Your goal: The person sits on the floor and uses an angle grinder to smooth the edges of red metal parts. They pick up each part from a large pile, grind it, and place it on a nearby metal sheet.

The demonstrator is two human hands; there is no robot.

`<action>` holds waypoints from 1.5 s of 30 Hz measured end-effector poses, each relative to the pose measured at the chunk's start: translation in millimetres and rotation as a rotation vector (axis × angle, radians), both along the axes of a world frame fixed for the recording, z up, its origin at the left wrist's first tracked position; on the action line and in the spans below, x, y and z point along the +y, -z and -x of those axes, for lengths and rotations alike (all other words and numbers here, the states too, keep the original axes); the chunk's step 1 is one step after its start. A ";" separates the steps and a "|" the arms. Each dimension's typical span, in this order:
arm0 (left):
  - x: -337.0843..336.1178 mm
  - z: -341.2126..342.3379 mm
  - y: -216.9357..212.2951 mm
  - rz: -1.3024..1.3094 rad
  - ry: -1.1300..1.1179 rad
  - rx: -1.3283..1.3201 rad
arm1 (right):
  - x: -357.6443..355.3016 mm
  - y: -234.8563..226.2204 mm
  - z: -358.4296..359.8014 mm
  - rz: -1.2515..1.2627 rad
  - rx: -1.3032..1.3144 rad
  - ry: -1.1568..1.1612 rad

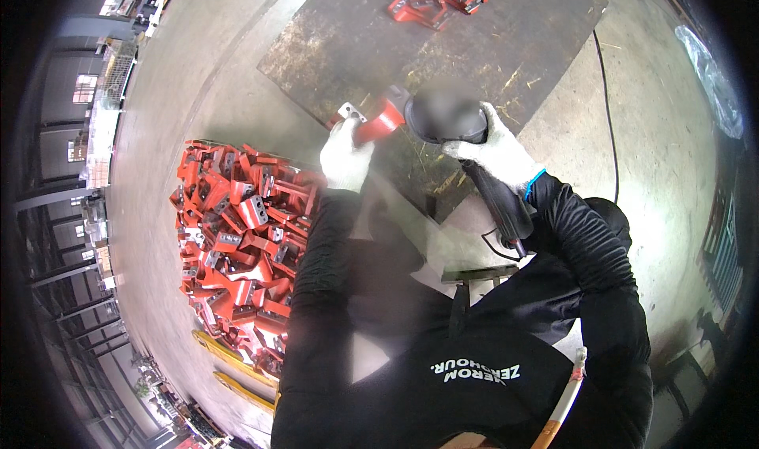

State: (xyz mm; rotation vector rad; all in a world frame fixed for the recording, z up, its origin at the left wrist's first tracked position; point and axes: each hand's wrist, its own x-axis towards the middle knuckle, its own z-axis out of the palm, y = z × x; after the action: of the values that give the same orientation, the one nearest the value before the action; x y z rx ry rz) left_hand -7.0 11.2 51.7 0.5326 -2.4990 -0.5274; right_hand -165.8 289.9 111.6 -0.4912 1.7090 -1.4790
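Note:
My left hand (pixel 345 156), in a white glove, grips a red metal bracket (pixel 383 123) by its end. A bare metal face with holes shows beside my thumb. In my right hand (pixel 504 155), also gloved in white, is a black angle grinder (pixel 498 200). Its body slants back toward my lap, and its round head lies just right of the bracket. The head is blurred, so whether the disc touches the bracket I cannot tell. Both hands are above the near part of a dark, worn metal plate (pixel 340 42).
A large heap of red brackets (pixel 237 220) lies left of my left arm, with yellow bars (pixel 237 366) at its near end. Several more red brackets (pixel 439 2) rest on the plate's far edge. A black cable (pixel 609 109) runs along the floor at right, short of a clear plastic sheet (pixel 710 77).

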 end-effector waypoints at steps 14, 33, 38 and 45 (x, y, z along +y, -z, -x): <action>5.8 6.6 -10.1 -0.039 -0.043 0.052 | -2.0 -0.5 -3.9 -0.025 0.023 -0.018; 9.7 2.0 -7.7 0.050 0.035 -0.070 | -12.6 6.4 0.9 0.071 -0.096 0.073; 11.0 2.3 -12.3 0.026 0.009 -0.068 | -6.6 5.8 1.0 0.058 -0.086 0.044; 15.9 1.2 -13.1 0.031 0.047 -0.117 | -8.6 -4.1 0.0 0.022 -0.044 0.067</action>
State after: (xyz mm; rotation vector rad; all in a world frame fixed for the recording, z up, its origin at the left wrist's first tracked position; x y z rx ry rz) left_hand -8.1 27.1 64.8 0.5074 -2.6323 -0.4867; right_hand -165.8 281.3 115.7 -0.4139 1.6907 -1.5465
